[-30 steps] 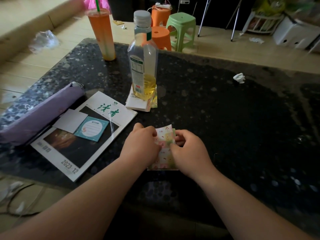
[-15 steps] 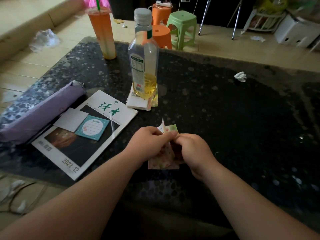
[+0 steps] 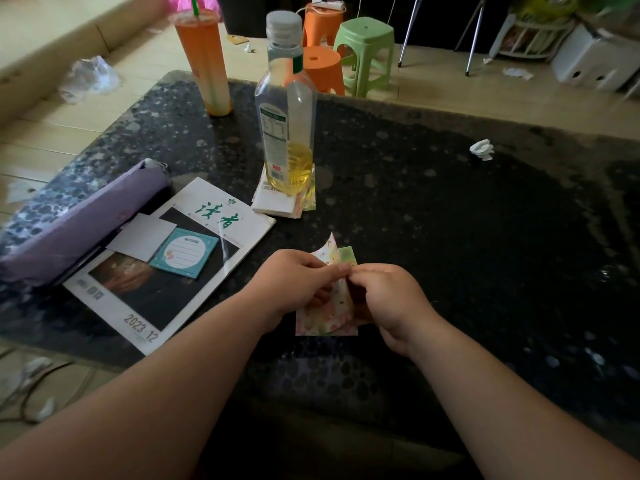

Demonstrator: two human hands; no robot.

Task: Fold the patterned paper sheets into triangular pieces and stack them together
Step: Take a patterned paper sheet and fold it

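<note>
A small pastel patterned paper sheet lies near the front of the dark table, its far corner lifted and curling up. My left hand pinches that raised flap between thumb and fingers. My right hand meets it fingertip to fingertip and pinches the same paper, covering its right side. A green patterned piece peeks out behind the flap. More patterned sheets lie in a stack under a bottle.
A clear bottle with yellow liquid stands on a paper stack behind my hands. A magazine with notepads and a purple pencil case lie left. An orange cup stands far back; a crumpled white scrap lies right.
The sheet lay flat under both hands a second ago. Since then its far corner has been lifted and curled up, and my fingertips have come together on the flap.
</note>
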